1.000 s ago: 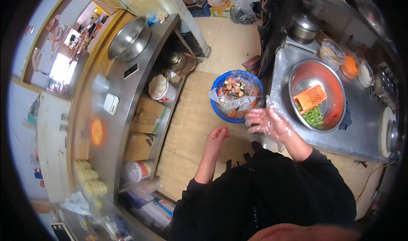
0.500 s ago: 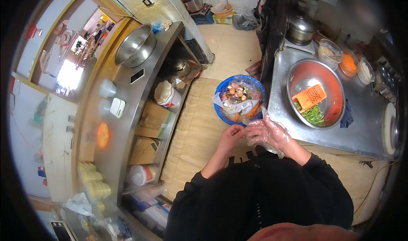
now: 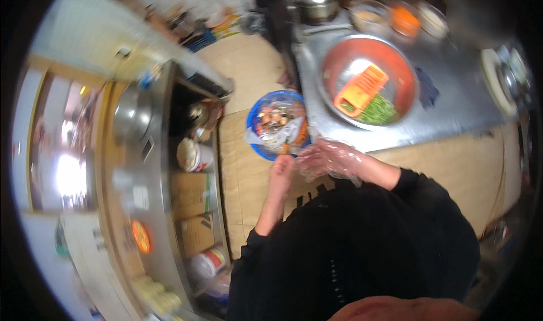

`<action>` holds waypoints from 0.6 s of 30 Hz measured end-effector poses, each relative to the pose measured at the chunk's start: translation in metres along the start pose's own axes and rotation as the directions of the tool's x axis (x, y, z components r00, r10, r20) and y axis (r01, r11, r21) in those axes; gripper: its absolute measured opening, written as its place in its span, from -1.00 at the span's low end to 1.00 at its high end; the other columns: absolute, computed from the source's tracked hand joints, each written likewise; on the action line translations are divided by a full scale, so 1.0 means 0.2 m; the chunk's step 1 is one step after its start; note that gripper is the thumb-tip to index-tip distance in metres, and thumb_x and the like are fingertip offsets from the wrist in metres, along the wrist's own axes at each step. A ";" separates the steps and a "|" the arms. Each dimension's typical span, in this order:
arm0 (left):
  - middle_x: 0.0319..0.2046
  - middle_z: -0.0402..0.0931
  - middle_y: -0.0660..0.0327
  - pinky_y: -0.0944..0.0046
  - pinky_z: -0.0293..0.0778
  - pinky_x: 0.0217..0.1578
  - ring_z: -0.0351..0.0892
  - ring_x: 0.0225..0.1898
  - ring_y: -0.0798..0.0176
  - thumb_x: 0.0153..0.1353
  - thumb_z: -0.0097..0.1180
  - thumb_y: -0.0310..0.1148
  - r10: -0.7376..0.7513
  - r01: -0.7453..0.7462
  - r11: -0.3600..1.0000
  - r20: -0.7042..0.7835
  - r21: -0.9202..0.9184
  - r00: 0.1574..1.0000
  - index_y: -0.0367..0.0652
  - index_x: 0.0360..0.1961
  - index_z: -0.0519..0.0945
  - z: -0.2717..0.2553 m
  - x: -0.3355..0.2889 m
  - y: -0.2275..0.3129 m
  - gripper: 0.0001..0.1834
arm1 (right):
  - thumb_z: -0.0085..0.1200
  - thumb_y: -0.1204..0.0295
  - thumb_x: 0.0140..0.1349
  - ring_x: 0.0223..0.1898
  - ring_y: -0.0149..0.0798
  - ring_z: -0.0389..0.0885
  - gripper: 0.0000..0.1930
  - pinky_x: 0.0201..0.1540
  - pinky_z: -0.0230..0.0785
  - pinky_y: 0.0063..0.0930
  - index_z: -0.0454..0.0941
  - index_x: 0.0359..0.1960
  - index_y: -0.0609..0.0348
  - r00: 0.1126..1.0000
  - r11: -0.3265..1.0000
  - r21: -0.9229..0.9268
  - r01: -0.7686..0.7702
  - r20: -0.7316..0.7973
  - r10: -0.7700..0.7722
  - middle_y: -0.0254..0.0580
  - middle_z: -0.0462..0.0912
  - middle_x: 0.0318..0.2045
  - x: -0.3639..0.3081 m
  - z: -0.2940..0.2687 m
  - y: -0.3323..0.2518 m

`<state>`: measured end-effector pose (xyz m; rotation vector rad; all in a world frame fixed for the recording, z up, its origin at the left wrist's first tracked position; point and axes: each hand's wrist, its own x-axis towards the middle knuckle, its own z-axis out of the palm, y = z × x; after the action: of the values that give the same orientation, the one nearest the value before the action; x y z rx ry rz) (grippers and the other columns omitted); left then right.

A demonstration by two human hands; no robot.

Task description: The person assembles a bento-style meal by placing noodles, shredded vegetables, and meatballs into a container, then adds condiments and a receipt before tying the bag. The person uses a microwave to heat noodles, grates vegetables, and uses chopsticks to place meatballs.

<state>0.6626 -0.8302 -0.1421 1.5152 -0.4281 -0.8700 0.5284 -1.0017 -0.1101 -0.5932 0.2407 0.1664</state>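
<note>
My right hand [image 3: 334, 158] wears a loose, clear plastic glove [image 3: 317, 165], its fingers stretched out and pointing left. Bare, my left hand [image 3: 280, 171] is closed at the finger end of that glove and seems to pinch it, though motion blur softens the contact. Just beyond both hands, on the floor, stands a blue basin [image 3: 251, 120] lined with a clear bag, full of food scraps [image 3: 274, 119]. To the right, a large metal bowl [image 3: 408, 89] on the counter holds an orange grater [image 3: 362, 91] and shredded green vegetable [image 3: 378, 111].
The steel counter [image 3: 452, 108] on the right bears a pot [image 3: 317, 4], tubs of food [image 3: 405, 21] and a dark cloth [image 3: 427, 87]. Along the left runs a steel table with a metal bowl [image 3: 134, 114], and boxes [image 3: 191, 195] and buckets [image 3: 208, 262] below.
The view has swung, so the basin and the counter appear further left. My left hand has moved slightly away from my right palm. The gloved fingers remain spread.
</note>
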 end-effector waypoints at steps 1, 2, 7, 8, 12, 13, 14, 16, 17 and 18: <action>-0.43 0.39 0.42 0.50 0.27 -0.30 0.32 -0.37 0.51 0.29 -0.01 -0.50 0.049 -0.050 0.998 0.023 0.039 0.999 -0.13 -0.29 0.48 0.00 0.01 -0.02 -0.95 | -0.32 -0.08 0.38 0.09 -0.12 0.47 -0.38 0.05 0.37 -0.16 0.37 0.13 0.25 1.000 0.999 0.029 -0.015 0.008 0.014 -0.07 0.49 0.08 -0.01 -0.02 0.00; -0.44 0.36 0.43 0.51 0.26 -0.35 0.29 -0.40 0.52 0.31 -0.04 -0.50 0.134 -0.136 0.989 0.042 0.063 0.990 -0.12 -0.30 0.46 0.00 0.03 -0.03 -0.95 | -0.33 -0.07 0.39 0.11 -0.11 0.46 -0.39 0.06 0.36 -0.15 0.37 0.14 0.24 0.999 0.998 0.049 -0.041 0.011 0.041 -0.09 0.49 0.08 -0.02 -0.04 -0.01; -0.44 0.33 0.42 0.50 0.24 -0.34 0.25 -0.40 0.52 0.34 -0.06 -0.47 0.239 -0.213 0.930 -0.056 0.298 0.969 -0.13 -0.33 0.42 -0.04 0.09 -0.02 -0.94 | -0.24 0.06 0.39 0.14 -0.15 0.44 -0.48 0.07 0.34 -0.22 0.37 0.17 0.20 0.998 0.997 0.046 0.062 -0.002 -0.062 -0.19 0.48 0.11 -0.15 -0.15 -0.06; -0.45 0.32 0.41 0.50 0.24 -0.34 0.25 -0.40 0.52 0.34 -0.06 -0.47 0.204 -0.161 0.935 -0.109 0.316 0.973 -0.14 -0.33 0.41 -0.03 0.10 -0.01 -0.93 | -0.24 0.04 0.39 0.14 -0.16 0.45 -0.48 0.05 0.34 -0.26 0.39 0.16 0.19 0.995 0.995 0.034 0.095 -0.017 -0.095 -0.19 0.49 0.10 -0.19 -0.17 -0.08; -0.42 0.35 0.41 0.51 0.26 -0.31 0.26 -0.39 0.53 0.30 0.00 -0.52 0.263 -0.255 0.955 -0.033 0.153 0.964 -0.19 -0.24 0.44 0.04 0.12 0.06 -0.97 | -0.26 0.03 0.41 0.13 -0.20 0.47 -0.47 0.08 0.34 -0.29 0.38 0.16 0.22 0.943 0.930 -0.180 0.322 -0.024 -0.331 -0.18 0.51 0.09 -0.36 -0.18 -0.21; -0.41 0.37 0.41 0.51 0.27 -0.29 0.28 -0.39 0.53 0.30 0.01 -0.52 0.257 -0.253 0.956 -0.012 0.146 0.966 -0.19 -0.21 0.45 0.06 0.12 0.07 -0.94 | -0.26 0.04 0.41 0.12 -0.21 0.48 -0.47 0.09 0.34 -0.30 0.38 0.16 0.23 0.930 0.914 -0.232 0.332 -0.082 -0.359 -0.17 0.52 0.08 -0.40 -0.17 -0.24; -0.40 0.38 0.41 0.52 0.28 -0.27 0.30 -0.38 0.53 0.29 0.01 -0.52 0.259 -0.256 0.958 0.000 0.132 0.966 -0.20 -0.18 0.45 0.09 0.13 0.08 -0.91 | -0.23 0.09 0.42 0.10 -0.23 0.49 -0.50 0.09 0.35 -0.34 0.39 0.16 0.24 0.882 0.811 -0.409 0.418 -0.032 -0.471 -0.16 0.53 0.07 -0.47 -0.18 -0.29; -0.37 0.43 0.39 0.50 0.33 -0.21 0.37 -0.34 0.51 0.26 0.05 -0.52 0.247 -0.247 0.965 0.011 0.090 0.969 -0.19 -0.09 0.45 0.12 0.14 0.07 -0.80 | -0.10 0.27 0.37 0.07 -0.22 0.50 -0.60 0.11 0.33 -0.39 0.40 0.15 0.25 0.756 0.565 -0.687 0.457 -0.035 -0.654 -0.10 0.54 0.05 -0.57 -0.20 -0.39; -0.37 0.44 0.37 0.48 0.35 -0.20 0.39 -0.32 0.50 0.25 0.07 -0.52 0.205 -0.209 0.965 0.037 0.156 0.978 -0.18 -0.09 0.45 0.13 0.15 0.06 -0.80 | -0.05 0.34 0.34 0.06 -0.21 0.51 -0.63 0.10 0.33 -0.38 0.41 0.13 0.24 0.647 0.283 -0.914 0.289 -0.031 -0.762 -0.08 0.55 0.03 -0.63 -0.21 -0.42; -0.37 0.45 0.36 0.46 0.37 -0.19 0.41 -0.31 0.49 0.24 0.08 -0.51 0.176 -0.179 0.961 0.033 0.212 0.984 -0.17 -0.09 0.45 0.12 0.15 0.04 -0.79 | -0.01 0.35 0.29 0.06 -0.14 0.51 -0.62 0.12 0.32 -0.33 0.42 0.10 0.22 0.601 0.241 -0.952 0.190 -0.081 -0.795 -0.04 0.55 0.02 -0.67 -0.23 -0.43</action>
<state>0.6655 -0.8686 -0.1407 1.6400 -0.6752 -0.7104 0.4121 -1.1099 -0.0641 -1.8219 0.5329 -0.6755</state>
